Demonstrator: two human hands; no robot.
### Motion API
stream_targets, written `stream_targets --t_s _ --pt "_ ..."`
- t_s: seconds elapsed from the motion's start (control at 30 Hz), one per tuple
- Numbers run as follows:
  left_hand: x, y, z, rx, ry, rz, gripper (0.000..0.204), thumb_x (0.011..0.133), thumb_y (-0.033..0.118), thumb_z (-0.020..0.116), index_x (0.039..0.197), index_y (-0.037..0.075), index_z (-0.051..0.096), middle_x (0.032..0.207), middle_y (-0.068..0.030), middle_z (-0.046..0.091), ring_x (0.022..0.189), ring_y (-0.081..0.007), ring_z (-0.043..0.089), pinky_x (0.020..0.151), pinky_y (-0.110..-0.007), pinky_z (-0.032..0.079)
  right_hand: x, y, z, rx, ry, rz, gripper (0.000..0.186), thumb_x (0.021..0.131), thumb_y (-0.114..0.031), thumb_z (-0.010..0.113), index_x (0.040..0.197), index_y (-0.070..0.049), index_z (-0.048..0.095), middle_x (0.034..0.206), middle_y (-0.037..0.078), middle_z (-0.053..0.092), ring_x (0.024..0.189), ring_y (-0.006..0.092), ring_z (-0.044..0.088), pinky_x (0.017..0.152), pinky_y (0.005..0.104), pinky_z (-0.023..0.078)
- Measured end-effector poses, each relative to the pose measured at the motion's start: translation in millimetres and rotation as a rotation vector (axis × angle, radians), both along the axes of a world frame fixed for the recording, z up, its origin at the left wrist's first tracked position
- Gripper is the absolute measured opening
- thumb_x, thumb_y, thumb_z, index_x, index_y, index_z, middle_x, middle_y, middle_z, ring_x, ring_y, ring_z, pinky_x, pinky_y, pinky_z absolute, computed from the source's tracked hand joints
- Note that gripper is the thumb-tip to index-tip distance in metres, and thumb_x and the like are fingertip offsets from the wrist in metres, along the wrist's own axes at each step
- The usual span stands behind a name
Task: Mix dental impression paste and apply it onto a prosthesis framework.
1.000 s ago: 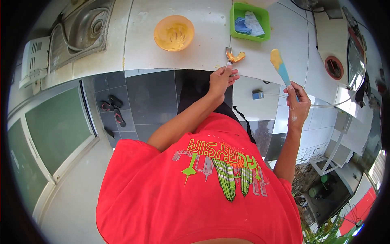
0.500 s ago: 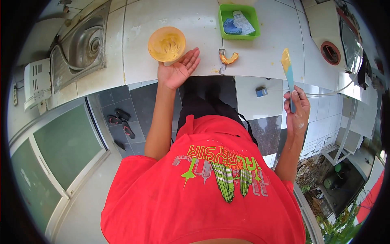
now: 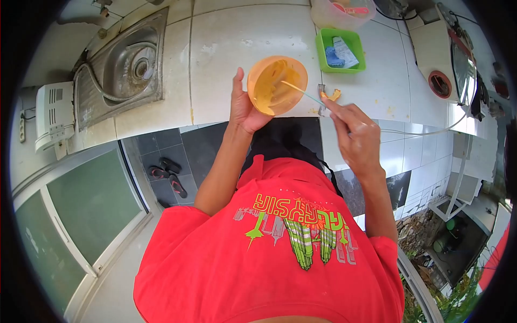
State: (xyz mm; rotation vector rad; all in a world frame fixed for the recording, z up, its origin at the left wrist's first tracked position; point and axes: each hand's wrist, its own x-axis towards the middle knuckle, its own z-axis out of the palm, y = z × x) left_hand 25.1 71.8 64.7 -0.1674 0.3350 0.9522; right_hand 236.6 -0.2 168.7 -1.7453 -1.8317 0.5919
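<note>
My left hand (image 3: 243, 107) grips an orange bowl (image 3: 263, 81) with yellow paste inside, raised and tilted toward me near the counter's front edge. My right hand (image 3: 353, 134) is closed on a light-blue spatula (image 3: 310, 96), whose paste-coated blade reaches into the bowl. Just beyond the right fingertips, a horseshoe-shaped metal tray with yellow-orange material (image 3: 333, 96) lies on the counter (image 3: 242, 37), partly hidden by that hand. Behind it stands a green container (image 3: 360, 54) holding a blue moulded piece (image 3: 334, 59) and a white paper packet (image 3: 346, 53).
A steel sink (image 3: 118, 75) sits at left beside a white appliance (image 3: 54, 113). A translucent tub (image 3: 342, 16) stands at the back. At right are a cream machine (image 3: 433, 56) and a hose (image 3: 431, 132). Flip-flops (image 3: 169, 172) lie on the tiled floor.
My left hand let go of the metal tray's handle, went to the bowl and has lifted and tilted it. My right hand has moved leftward, bringing the spatula into the bowl.
</note>
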Motion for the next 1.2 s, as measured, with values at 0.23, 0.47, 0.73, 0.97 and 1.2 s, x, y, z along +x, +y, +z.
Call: stream_targets --t_s 0.23,0.47,0.73,0.97,1.2 --pt "-15 16 12 0.045 0.124 0.027 0.046 0.088 0.04 0.045 0.12 0.009 0.057 0.12 -0.0099 0.059 0.111 -0.0279 0.055 0.093 -0.046 0.048 -49 18 -39 0.089 -0.181 0.147 0.033 0.086 -0.006 0.059 0.118 -0.014 0.066 0.078 0.008 0.06 0.067 0.0245 0.06 0.062 0.0352 0.049" --pt "-14 25 -15 0.043 0.392 0.199 0.039 0.088 0.04 0.042 0.111 0.011 0.055 0.113 -0.0063 0.06 0.107 -0.0226 0.056 0.092 -0.039 0.048 -82 -8 -49 -0.596 0.877 -0.067 0.034 0.097 -0.016 0.051 0.129 -0.007 0.055 0.075 0.002 0.056 0.054 0.0073 0.043 0.048 0.0223 0.035" --pt "-19 18 12 -0.008 0.3 0.263 0.043 0.087 0.039 0.039 0.115 0.01 0.054 0.115 -0.0058 0.058 0.108 -0.0218 0.054 0.093 -0.039 0.045 -77 -7 -40 -0.467 1.208 -0.325 0.034 0.098 -0.016 0.052 0.129 -0.006 0.055 0.082 0.002 0.057 0.057 0.0051 0.04 0.048 0.0183 0.032" --pt "-6 33 58 -0.034 0.287 0.393 0.048 0.087 0.036 0.035 0.123 0.011 0.055 0.121 -0.0058 0.057 0.111 -0.0237 0.054 0.095 -0.043 0.046 -92 -27 -55 0.237 0.18 -0.017 0.04 0.085 0.004 0.061 0.123 -0.01 0.062 0.078 0.01 0.057 0.066 0.0184 0.057 0.059 0.0301 0.047" --pt "-19 38 60 0.208 0.22 0.258 0.047 0.091 0.042 0.038 0.12 0.01 0.056 0.12 -0.006 0.057 0.111 -0.024 0.054 0.094 -0.042 0.046 -44 -29 13 -0.152 0.418 -0.226 0.029 0.089 -0.002 0.057 0.117 -0.005 0.065 0.075 0.011 0.065 0.067 0.0119 0.061 0.058 0.0278 0.048"
